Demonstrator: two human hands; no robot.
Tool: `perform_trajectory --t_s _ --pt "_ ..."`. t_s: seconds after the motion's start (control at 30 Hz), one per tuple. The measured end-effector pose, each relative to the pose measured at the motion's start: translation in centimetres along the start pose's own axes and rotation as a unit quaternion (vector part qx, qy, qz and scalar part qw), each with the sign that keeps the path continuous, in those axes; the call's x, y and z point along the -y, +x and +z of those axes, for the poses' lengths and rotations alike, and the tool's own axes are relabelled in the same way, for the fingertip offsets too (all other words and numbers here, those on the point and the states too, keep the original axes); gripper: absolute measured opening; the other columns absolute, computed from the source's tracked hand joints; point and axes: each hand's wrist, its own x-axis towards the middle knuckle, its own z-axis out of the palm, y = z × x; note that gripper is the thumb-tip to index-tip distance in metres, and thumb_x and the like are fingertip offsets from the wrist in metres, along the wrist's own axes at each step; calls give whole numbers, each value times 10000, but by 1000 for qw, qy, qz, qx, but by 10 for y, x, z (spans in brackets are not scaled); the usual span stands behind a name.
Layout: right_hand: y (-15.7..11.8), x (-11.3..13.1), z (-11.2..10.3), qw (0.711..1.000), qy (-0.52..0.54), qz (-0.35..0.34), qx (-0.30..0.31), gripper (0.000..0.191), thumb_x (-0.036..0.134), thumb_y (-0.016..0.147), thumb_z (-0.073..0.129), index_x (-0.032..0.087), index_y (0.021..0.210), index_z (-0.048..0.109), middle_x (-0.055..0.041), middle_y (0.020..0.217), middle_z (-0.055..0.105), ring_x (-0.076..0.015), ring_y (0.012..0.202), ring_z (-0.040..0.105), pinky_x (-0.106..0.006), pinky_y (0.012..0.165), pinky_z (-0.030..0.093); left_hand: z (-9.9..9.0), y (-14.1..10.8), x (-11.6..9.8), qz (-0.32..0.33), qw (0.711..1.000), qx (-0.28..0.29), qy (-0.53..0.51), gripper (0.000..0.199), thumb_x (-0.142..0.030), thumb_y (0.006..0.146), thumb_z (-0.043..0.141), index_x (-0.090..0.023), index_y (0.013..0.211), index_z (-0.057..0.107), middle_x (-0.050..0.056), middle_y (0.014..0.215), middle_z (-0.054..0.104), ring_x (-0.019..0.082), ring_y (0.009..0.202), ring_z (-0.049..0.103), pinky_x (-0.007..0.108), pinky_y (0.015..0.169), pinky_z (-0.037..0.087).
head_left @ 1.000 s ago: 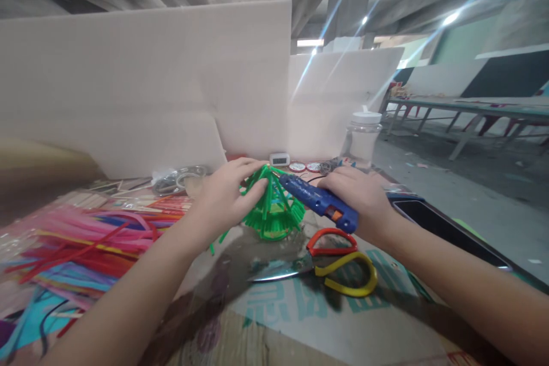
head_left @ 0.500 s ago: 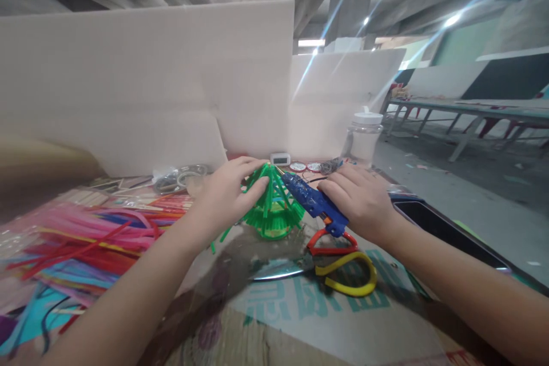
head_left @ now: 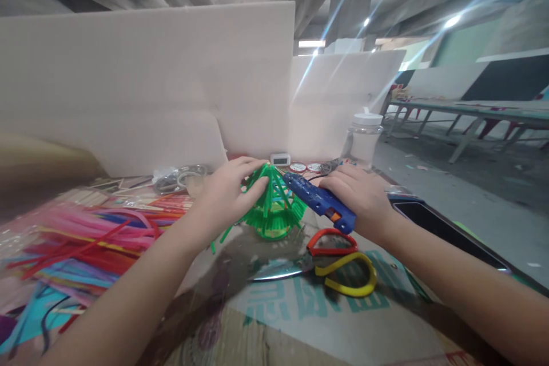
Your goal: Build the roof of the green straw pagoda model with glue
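Note:
A green cone-shaped craft piece [head_left: 274, 214], made of fuzzy strips, stands upright on the table. My left hand [head_left: 234, 190] grips its upper left side near the tip, thumb in front. A blue glue gun [head_left: 319, 200] is in my right hand [head_left: 358, 191], with fingers wrapped round its handle. The gun's nozzle points up and left, close to the cone's top; whether they touch cannot be made out. Below the gun lie scissors with one red and one yellow handle loop [head_left: 354, 289], their blades pointing left.
Coloured fuzzy strips [head_left: 98, 234] cover the table's left side. Behind the cone are a small white display [head_left: 280, 159] and tape rolls [head_left: 182, 177]. A clear bottle [head_left: 363, 140] stands at the back right, near a dark phone-like device [head_left: 446, 234]. White boards [head_left: 257, 80] rise behind.
The glue gun in my right hand has shifted slightly right, its nozzle a little away from the cone's tip. My left hand has stayed in place on the cone.

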Motion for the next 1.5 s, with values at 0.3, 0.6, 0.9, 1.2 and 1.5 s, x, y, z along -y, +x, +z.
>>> perform_trajectory --t_s 0.3,0.6,0.9,1.2,1.5 --pt "1 -1 1 999 34 -5 10 163 204 954 469 146 900 612 -103 779 674 -208 699 550 -329 660 428 1 0 0 6 1000 -5 -6 318 -309 950 508 -172 1194 659 68 1170 685 205 1070 628 345 936 488" --pt "7 5 -4 948 209 239 -31 255 441 865 640 194 809 609 -43 743 681 -182 667 617 -294 606 474 -1 0 -1 9 1000 4 -15 323 -327 953 500 -177 1191 659 69 1154 684 210 1058 626 350 929 486" --pt "10 -8 -16 798 481 343 117 321 449 812 696 183 991 690 -69 878 760 -214 814 716 -300 678 576 0 1 9 -22 999 16 -44 339 -335 935 523 -180 1209 652 69 1200 672 216 1092 617 346 908 507" --pt "12 -1 -12 830 462 277 146 433 489 790 712 181 1092 674 -53 844 748 -198 777 704 -292 672 564 0 3 11 -32 998 22 -55 362 -355 944 512 -182 1234 643 63 1235 668 218 1125 610 356 934 507" --pt "10 -1 -5 875 380 274 123 431 494 785 711 181 1081 700 -76 1002 756 -241 917 706 -317 769 573 1 3 10 -40 998 13 -53 373 -372 935 520 -177 1224 654 68 1201 679 216 1077 628 338 884 517"
